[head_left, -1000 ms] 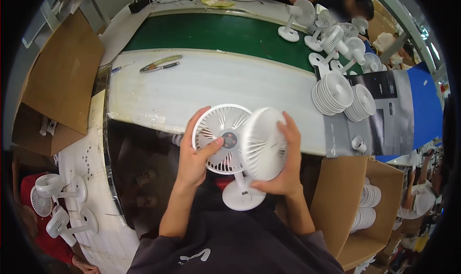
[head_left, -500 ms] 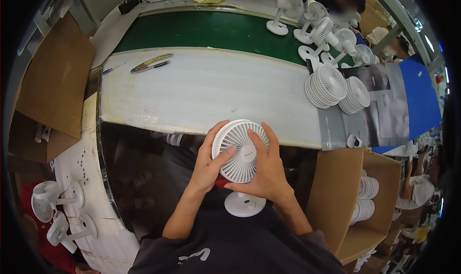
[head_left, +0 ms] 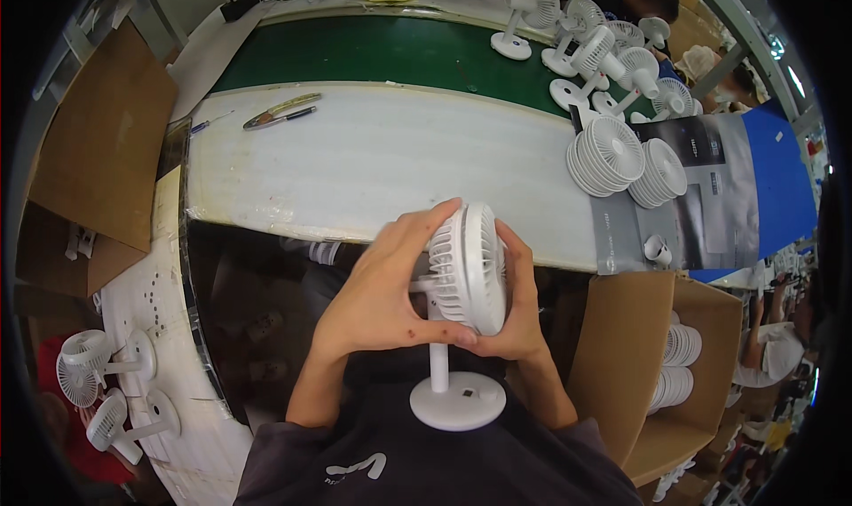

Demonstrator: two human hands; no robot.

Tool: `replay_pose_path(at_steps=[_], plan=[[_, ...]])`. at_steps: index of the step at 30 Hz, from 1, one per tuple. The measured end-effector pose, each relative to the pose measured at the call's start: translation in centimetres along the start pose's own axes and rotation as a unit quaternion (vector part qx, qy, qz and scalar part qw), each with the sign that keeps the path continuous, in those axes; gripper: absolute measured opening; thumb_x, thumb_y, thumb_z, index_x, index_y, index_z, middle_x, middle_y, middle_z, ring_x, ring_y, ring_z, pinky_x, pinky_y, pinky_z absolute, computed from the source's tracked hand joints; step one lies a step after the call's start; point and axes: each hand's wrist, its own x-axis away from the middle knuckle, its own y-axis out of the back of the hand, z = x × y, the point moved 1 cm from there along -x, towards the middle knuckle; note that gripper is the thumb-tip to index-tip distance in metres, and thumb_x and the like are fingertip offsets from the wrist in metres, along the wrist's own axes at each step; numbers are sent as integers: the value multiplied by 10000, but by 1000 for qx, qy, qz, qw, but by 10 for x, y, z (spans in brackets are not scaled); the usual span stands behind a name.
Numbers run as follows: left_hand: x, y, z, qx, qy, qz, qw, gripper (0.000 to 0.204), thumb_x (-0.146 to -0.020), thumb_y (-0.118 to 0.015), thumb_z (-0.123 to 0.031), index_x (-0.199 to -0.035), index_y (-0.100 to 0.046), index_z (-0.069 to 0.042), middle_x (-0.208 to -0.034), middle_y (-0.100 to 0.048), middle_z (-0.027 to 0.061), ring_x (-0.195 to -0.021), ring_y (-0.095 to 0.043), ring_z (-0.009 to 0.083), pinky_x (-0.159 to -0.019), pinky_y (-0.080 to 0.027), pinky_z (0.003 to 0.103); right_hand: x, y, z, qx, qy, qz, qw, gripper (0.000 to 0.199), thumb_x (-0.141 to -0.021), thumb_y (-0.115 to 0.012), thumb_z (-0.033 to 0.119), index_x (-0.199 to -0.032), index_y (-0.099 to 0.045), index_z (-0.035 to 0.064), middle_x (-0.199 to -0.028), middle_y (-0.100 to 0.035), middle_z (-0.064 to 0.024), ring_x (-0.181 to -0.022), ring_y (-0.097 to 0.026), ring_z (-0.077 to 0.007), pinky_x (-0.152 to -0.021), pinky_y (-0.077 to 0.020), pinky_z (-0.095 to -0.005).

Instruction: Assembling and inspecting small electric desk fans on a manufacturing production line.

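A white desk fan [head_left: 458, 406] stands upright close to my body, its head turned side-on with the grille facing right. My left hand [head_left: 382, 297] grips the back of the fan head, fingers over its top and thumb along its lower edge. On the front side, my right hand [head_left: 522, 306] presses against the grille rim, its fingers partly hidden behind the head. Both hands are closed around the fan head. Below them the stem and the round base with a small dark button are in plain sight.
Ahead lies a white worktable [head_left: 373, 169] with pliers [head_left: 282, 111] and a pen-like tool [head_left: 211, 122]. Stacked fan grilles [head_left: 612, 155] and several assembled fans [head_left: 586, 53] stand at the right. An open carton [head_left: 621, 364] holds more grilles. Two fans [head_left: 115, 373] are at the left.
The fan head has turned from facing up toward me to side-on, facing right. My left hand has shifted to its back, and more of the stem and base now shows.
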Motion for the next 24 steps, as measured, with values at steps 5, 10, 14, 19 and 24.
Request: replay_pose_path(at_steps=[5,10,14,19,24], plan=[[-7,-15,-9,40,-22,-50,998,1159,-481,-941,-283,-1473,-401,-26,-1323,-564,207,-1145,-589,344,-978,-472,367,5,-3,-15,-211,-83,14,974,1312,-449,-926,355,-1531,-240,74,-1513,-328,-195,-1352,-402,-377,-1112,-360,-503],[-10,-19,-16,12,16,-60,998,1108,-515,-926,-337,-1450,-424,-22,-1291,-590,208,-1089,-631,338,-942,-501,376,12,-7,-22,-354,-142,5,924,1374,-428,-937,417,-1543,-204,90,-1528,-334,-184,-1360,-410,-372,-1120,-361,-522],[-12,-23,-18,-19,4,-61,998,1088,-541,-913,-393,-1440,-425,-26,-1294,-588,201,-1073,-643,338,-931,-509,381,15,-9,-18,-401,-169,-7,900,1420,-414,-950,473,-1548,-183,100,-1534,-335,-183,-1364,-413,-378,-1125,-360,-540],[-11,-24,-18,-25,5,-64,998,1084,-540,-914,-385,-1438,-427,-25,-1306,-585,196,-1082,-640,336,-932,-512,382,14,-9,-15,-403,-167,-9,900,1469,-400,-957,539,-1553,-158,103,-1529,-345,-184,-1363,-415,-390,-1125,-360,-557],[-13,-24,-14,17,8,-54,998,1097,-523,-919,-340,-1449,-420,-26,-1321,-581,200,-1090,-636,338,-926,-516,383,13,-3,-19,-346,-132,20,929,1485,-401,-957,561,-1557,-148,98,-1529,-336,-196,-1362,-411,-407,-1115,-366,-558]])
